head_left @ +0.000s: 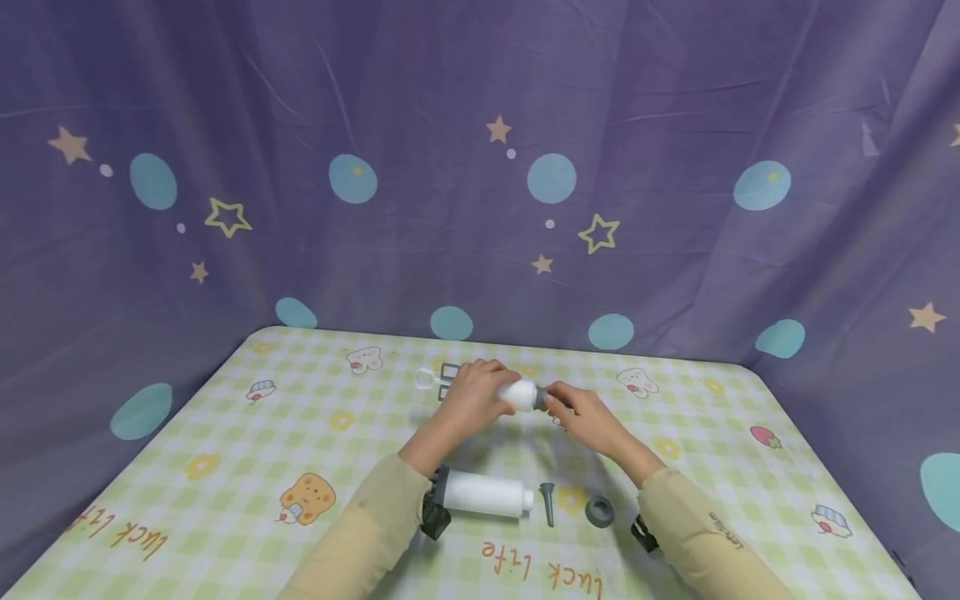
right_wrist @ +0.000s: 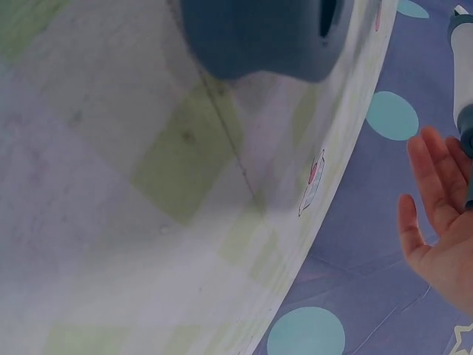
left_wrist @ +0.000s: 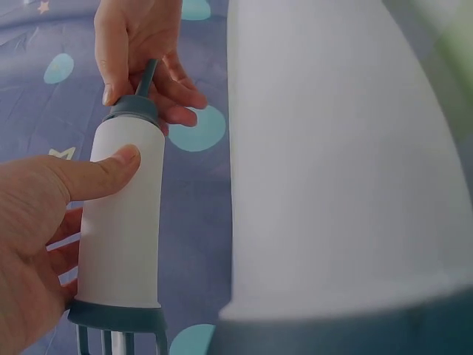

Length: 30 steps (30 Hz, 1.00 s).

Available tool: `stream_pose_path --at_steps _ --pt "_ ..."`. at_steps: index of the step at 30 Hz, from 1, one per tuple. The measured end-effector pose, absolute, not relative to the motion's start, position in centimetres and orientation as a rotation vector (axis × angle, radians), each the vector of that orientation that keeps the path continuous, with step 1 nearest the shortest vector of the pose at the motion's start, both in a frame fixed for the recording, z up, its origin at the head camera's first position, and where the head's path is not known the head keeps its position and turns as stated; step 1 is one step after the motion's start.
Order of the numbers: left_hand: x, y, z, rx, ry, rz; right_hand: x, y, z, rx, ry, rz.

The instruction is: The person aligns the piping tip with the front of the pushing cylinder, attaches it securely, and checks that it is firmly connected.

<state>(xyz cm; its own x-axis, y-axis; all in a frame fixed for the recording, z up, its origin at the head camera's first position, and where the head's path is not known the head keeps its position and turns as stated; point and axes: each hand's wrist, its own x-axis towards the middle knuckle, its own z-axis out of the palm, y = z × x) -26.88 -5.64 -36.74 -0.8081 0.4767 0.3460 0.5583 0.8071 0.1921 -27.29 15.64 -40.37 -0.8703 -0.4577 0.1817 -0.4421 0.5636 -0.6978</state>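
Note:
My left hand (head_left: 472,398) grips the barrel of a white syringe-like tube (left_wrist: 122,222), thumb across its side. This tube has a grey-blue band at its lower end, with grey finger loops (head_left: 448,373) and a clear ring (head_left: 424,378) beyond the hand in the head view. At the tube's other end, my right hand (head_left: 588,419) holds a grey collar (left_wrist: 134,109) between thumb and fingers. A slim grey nozzle (left_wrist: 147,78) sticks out of that collar towards the right palm. The right wrist view catches only part of the right hand (right_wrist: 447,222), at its edge.
Closer to me lies a second white tube (head_left: 486,493) with a grey end. To its right are a loose grey nozzle (head_left: 548,503) and a grey ring (head_left: 600,511). A checked cloth (head_left: 247,475) covers the table, and a purple curtain (head_left: 450,250) hangs behind.

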Motion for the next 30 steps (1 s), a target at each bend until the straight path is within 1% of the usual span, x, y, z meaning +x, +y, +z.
stream_pose_path --at_steps 13,25,30 --pt "-26.80 -5.57 -36.60 -0.808 -2.717 -0.402 -27.00 15.55 -40.23 -0.683 2.859 -1.193" --pt "-26.72 -5.59 -36.70 -0.792 -2.732 -0.420 -27.14 15.05 -40.44 -0.937 2.984 -1.246" --pt "-26.73 -5.49 -36.75 -0.796 -2.727 -0.409 -27.10 15.07 -40.32 -0.941 2.974 -1.269"
